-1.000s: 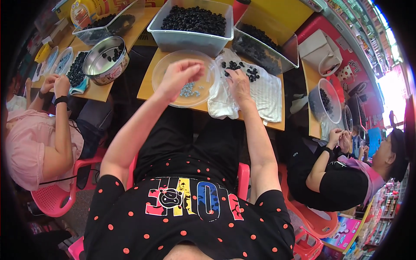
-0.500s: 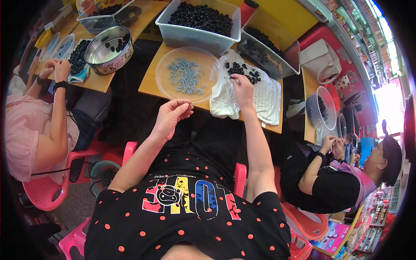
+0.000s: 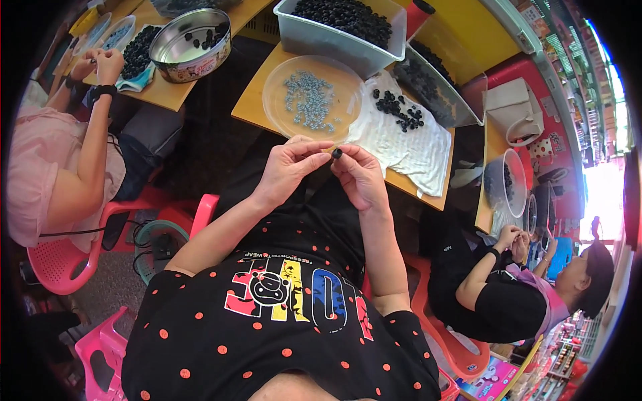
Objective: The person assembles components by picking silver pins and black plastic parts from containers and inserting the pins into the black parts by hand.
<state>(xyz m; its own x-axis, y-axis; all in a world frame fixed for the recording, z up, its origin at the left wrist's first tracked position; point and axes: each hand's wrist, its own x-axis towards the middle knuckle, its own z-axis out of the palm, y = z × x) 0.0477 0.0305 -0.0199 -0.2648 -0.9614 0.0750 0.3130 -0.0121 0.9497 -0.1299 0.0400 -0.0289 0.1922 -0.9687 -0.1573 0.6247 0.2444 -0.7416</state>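
Just in front of the table edge my two hands meet. My right hand [image 3: 362, 179] pinches a small round black piece [image 3: 336, 154] between thumb and fingers. Close against it, the thumb and forefinger of my left hand [image 3: 289, 172] are pressed together; whatever they hold is too small to make out. Beyond my hands sits a shallow clear round tray [image 3: 273, 107], with many tiny blue-grey pieces [image 3: 309, 100] in it. To its right a white cloth [image 3: 418, 154] bears a loose cluster of black pieces [image 3: 403, 112].
A clear bin [image 3: 321, 48] heaped with black pieces stands behind the tray, with a second bin [image 3: 435, 97] to its right. At left a person [image 3: 60, 170] works beside a metal tin [image 3: 190, 67]; another person [image 3: 508, 287] sits at right. Pink chairs [image 3: 73, 267] stand nearby.
My right hand has left the black pieces on the cloth and come back toward my left hand, carrying one black piece. My left hand has moved right to meet it. The view has shifted slightly.
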